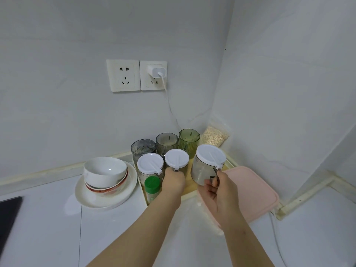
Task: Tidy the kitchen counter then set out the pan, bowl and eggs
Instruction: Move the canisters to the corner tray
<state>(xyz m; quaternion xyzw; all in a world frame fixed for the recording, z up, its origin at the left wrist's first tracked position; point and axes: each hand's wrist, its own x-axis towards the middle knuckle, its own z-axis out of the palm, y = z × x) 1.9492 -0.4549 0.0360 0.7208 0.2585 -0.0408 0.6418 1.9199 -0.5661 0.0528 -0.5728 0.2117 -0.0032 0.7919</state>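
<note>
Partly hidden things come first: the left hand (174,182) shows only its back, its fingers tucked out of sight against the middle white-lidded jar (176,158) on the wooden tray (188,189), so whether its grip has closed on that jar cannot be told. Much of the jar left of it (150,163) is screened by a green-capped bottle (152,187) at the tray's front edge. The right hand (217,191) is palm-up with curled fingers, its grip pinching the wire clasp (216,175) of a third jar (200,172), which is tilted over the tray's right end; its base is hidden, so I cannot say whether it touches the tray. Both bare forearms reach in from the bottom edge of the view, the left one slanting across toward the tray. At the tray's back stand three ribbed glass cups (167,141), and behind the tray, in the wall corner, leans a clear bag of oats (213,135). A pink-lidded box (250,189) lies right of the tray, partly behind the right hand. The white bowl (105,170) sits left of the tray on the counter (48,228), nested in a red-rimmed bowl (105,188) on a white plate (104,199). Far left of the tray, a dark flat thing (9,214) is cut off by the view's edge.
</note>
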